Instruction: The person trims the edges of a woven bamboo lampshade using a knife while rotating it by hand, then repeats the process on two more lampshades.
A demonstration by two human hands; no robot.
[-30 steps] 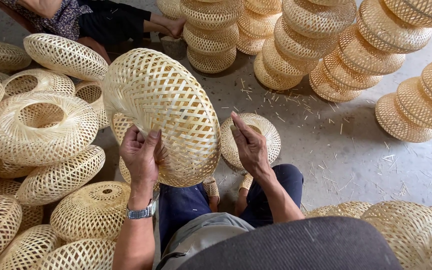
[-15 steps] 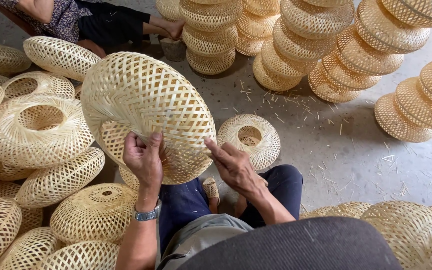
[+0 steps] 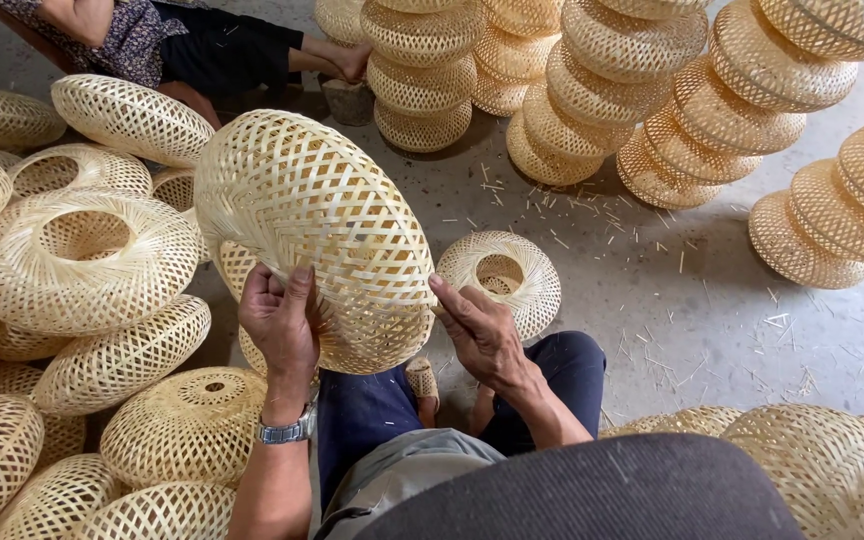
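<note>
— What containers do we have around us, and is anything in them?

— We hold one woven bamboo shade (image 3: pixel 317 235), a flattened round lattice shell, tilted on edge above our knees. It is hollow; we see nothing inside it. Left of that shade lies a large ring-shaped shade (image 3: pixel 82 260) with its opening facing up, also hollow, resting on a heap of similar shades (image 3: pixel 122 365). Just right of our shade a smaller shade (image 3: pixel 502 280) sits on the concrete floor (image 3: pixel 672 320), its round hole up and only shadow within. Beyond our shade, farther away, stand leaning stacks of shades (image 3: pixel 592 90), nested one on another.

— And our hands?

— Our left hand (image 3: pixel 282 325), with a metal wristwatch (image 3: pixel 287 430) on the wrist, is curled around the lower rim of our shade, thumb toward us, fingers gripping the weave. Our right hand (image 3: pixel 477 335) is mostly open, fingers extended and together, the fingertips pressed against the shade's right lower edge; whether the thumb hooks the rim we cannot tell.

— Anyone else near?

— Past the top of our shade, another person (image 3: pixel 182 45) in dark trousers sits on the floor, one hand (image 3: pixel 352 62) near a small grey pot (image 3: pixel 347 100). Bamboo slivers (image 3: pixel 572 215) are scattered right of our shade.
</note>
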